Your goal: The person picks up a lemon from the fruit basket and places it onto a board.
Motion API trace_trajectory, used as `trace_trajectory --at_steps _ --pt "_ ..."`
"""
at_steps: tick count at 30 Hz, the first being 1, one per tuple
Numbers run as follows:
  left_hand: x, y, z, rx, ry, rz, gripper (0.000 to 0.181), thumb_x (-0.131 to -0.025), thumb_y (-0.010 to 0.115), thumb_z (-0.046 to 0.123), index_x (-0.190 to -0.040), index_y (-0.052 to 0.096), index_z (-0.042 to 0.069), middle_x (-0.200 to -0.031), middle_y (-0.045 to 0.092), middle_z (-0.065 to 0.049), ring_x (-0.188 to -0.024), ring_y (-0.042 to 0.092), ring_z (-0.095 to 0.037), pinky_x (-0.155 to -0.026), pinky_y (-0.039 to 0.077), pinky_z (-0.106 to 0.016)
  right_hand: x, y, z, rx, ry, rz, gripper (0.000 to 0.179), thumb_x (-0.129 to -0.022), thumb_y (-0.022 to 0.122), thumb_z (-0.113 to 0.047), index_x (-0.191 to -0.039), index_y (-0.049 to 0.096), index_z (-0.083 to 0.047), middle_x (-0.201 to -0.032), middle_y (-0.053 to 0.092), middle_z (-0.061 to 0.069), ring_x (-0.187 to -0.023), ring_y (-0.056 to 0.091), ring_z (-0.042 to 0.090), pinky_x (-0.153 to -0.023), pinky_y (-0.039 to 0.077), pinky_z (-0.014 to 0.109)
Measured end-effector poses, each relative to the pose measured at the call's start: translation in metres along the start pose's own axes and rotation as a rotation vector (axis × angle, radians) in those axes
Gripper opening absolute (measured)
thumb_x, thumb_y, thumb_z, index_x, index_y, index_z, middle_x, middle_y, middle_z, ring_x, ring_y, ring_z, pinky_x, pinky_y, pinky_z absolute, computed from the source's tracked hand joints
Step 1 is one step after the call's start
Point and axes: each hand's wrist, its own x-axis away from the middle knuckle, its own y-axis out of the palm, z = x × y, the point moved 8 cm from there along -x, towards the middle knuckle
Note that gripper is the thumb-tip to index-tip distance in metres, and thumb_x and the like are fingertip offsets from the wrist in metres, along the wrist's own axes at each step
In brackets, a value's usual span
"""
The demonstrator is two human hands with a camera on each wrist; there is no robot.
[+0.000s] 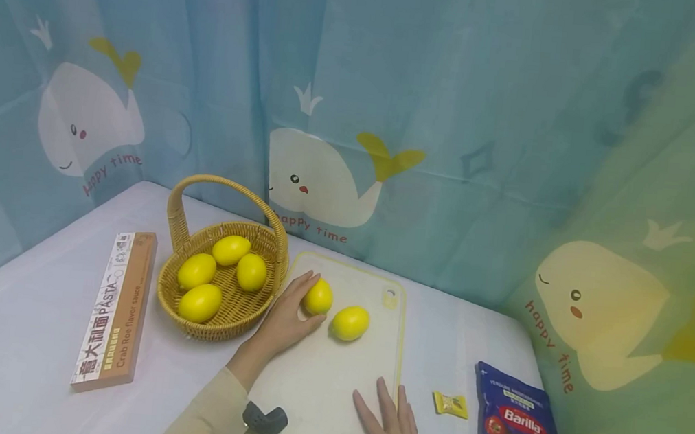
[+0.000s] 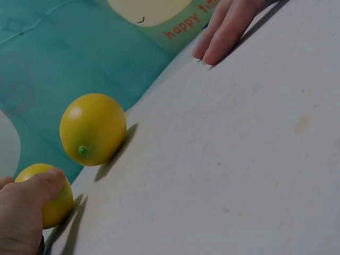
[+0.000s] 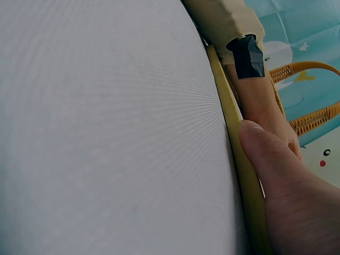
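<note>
Upon the pale, yellow-rimmed, plastic-looking board (image 1: 321, 380), the left hand (image 1: 286, 316) pinches a yellow oval lemon (image 1: 320, 297) (likely against rolling); the right hand (image 1: 393, 431), fingers spread, presumably steadies the board's near side.

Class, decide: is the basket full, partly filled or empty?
Partly filled: the basket holds four lemons, and its bare woven floor shows beside them.

– "How many lemons (image 1: 350, 323) are before you?"
– "You have six: four left of centre, two near centre."
– "Your other things?"
– "One basket (image 1: 213, 332), board (image 1: 315, 373), box (image 1: 114, 310), pouch (image 1: 518, 425), small packet (image 1: 450, 404)."
</note>
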Motion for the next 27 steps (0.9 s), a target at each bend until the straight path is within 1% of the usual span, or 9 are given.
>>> trace_trajectory --at_steps 4,8,12,15,21,27 --pt "-0.0002 -0.0005 -0.0001 0.010 0.007 0.010 0.075 -0.081 0.074 0.032 -0.146 0.037 0.026 -0.156 0.027 0.000 -0.142 0.029 -0.024 -0.117 0.026 -0.047 -0.0001 0.0009 0.0007 0.011 -0.005 0.016 0.096 -0.064 0.059 -0.081 -0.144 0.039 -0.032 -0.156 0.019 0.015 -0.139 0.010 0.053 -0.109 0.015 0.071" --pt "0.0001 -0.0006 0.0001 0.005 0.022 0.020 0.074 -0.081 0.075 0.030 -0.145 0.039 0.026 -0.156 0.027 0.000 -0.142 0.029 -0.026 -0.115 0.027 -0.051 -0.0004 0.0013 0.0011 0.020 -0.010 0.028 0.096 -0.064 0.059 -0.081 -0.144 0.040 -0.032 -0.156 0.020 0.016 -0.139 0.011 0.053 -0.109 0.015 0.071" --pt "0.0005 -0.0006 -0.0001 0.010 0.013 0.020 0.072 -0.081 0.075 0.030 -0.144 0.040 0.028 -0.156 0.026 0.002 -0.143 0.028 -0.025 -0.116 0.026 -0.050 -0.0003 0.0012 0.0012 0.025 -0.010 0.032 0.096 -0.065 0.059 -0.081 -0.144 0.040 -0.031 -0.156 0.021 0.016 -0.139 0.011 0.053 -0.110 0.016 0.070" --pt "0.0007 -0.0010 0.0002 0.015 0.012 0.021 0.072 -0.080 0.075 0.030 -0.144 0.041 0.028 -0.156 0.026 0.003 -0.143 0.027 -0.024 -0.116 0.026 -0.049 -0.0003 0.0014 0.0015 0.033 -0.006 0.028 0.095 -0.065 0.058 -0.081 -0.144 0.040 -0.032 -0.156 0.021 0.016 -0.139 0.011 0.052 -0.110 0.016 0.070" --pt "0.0009 -0.0016 0.0015 0.009 0.016 0.028 0.073 -0.081 0.075 0.031 -0.144 0.039 0.028 -0.156 0.027 0.003 -0.143 0.028 -0.024 -0.116 0.025 -0.049 -0.0006 0.0024 0.0015 0.011 0.016 0.002 0.096 -0.064 0.057 -0.082 -0.144 0.039 -0.031 -0.157 0.019 0.014 -0.140 0.010 0.052 -0.111 0.014 0.069" --pt "0.0014 -0.0033 0.0034 0.024 0.007 0.030 0.073 -0.081 0.075 0.031 -0.145 0.039 0.029 -0.156 0.027 0.002 -0.143 0.027 -0.023 -0.117 0.024 -0.049 0.0002 0.0027 0.0007 -0.005 0.016 -0.001 0.095 -0.065 0.057 -0.082 -0.144 0.039 -0.033 -0.157 0.019 0.015 -0.141 0.009 0.051 -0.111 0.013 0.069"
